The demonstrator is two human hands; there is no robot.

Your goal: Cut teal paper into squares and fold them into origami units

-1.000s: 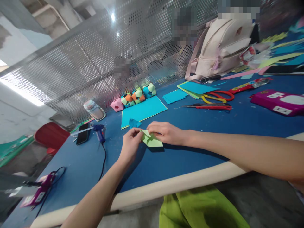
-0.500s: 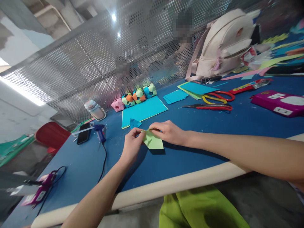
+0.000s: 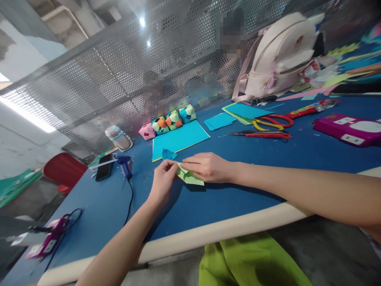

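A light green sheet of paper point(image 3: 190, 179), partly folded, is held just above the blue table. My left hand point(image 3: 164, 176) pinches its left corner between thumb and fingers. Across its upper edge lies my right hand point(image 3: 206, 167), fingers stretched leftward and pressed together on the paper; its thumb is mostly hidden. Just beyond my left hand is a small folded blue paper piece point(image 3: 169, 154). Behind that lies a large blue sheet point(image 3: 181, 140), with several folded paper balls point(image 3: 160, 125) lined up along its far edge.
Scissors point(image 3: 272, 122) and a red-handled tool point(image 3: 258, 135) lie to the right, near a purple power strip point(image 3: 348, 129). On the left are a glue gun point(image 3: 125, 166), a phone point(image 3: 104, 169) and a bottle point(image 3: 119, 138). A backpack point(image 3: 282, 55) stands against the perforated metal screen point(image 3: 119, 71).
My right hand has slid left along the paper's top edge, its fingers now flatter over it. The paper has tilted and shows less of its face.
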